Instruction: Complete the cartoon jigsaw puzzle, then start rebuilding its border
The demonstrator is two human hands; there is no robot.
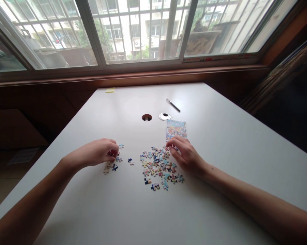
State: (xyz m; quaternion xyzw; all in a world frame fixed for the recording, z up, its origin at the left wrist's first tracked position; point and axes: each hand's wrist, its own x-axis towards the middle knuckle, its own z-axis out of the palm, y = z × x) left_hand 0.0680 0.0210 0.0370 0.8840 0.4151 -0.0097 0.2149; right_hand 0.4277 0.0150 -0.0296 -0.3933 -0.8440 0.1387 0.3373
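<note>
Both hands are down on the smooth white table (219, 136), near its middle. The left hand (98, 153) is curled over, fingertips pinched together on a small cluster of jigsaw pieces (114, 162), knobby cardboard bits in blue and white; whether it has one lifted I cannot tell. One stray piece (131, 161) sits alone between the two groups. The right hand (185, 154) is loosely curled, fingertips nipping a piece at the far edge of the larger scatter of jigsaw pieces (159, 166), a colourful spread of interlocking shapes lying flat. Just beyond that hand lies the glossy rectangular picture card (176, 129), bright cartoon print. Farther toward the window edge: a round cable hole (146, 117), its loose silvery round cap (165, 116) beside it, a slim dark pen (173, 105) lying diagonal, and a yellow sticky note (109, 90) at the far edge.
</note>
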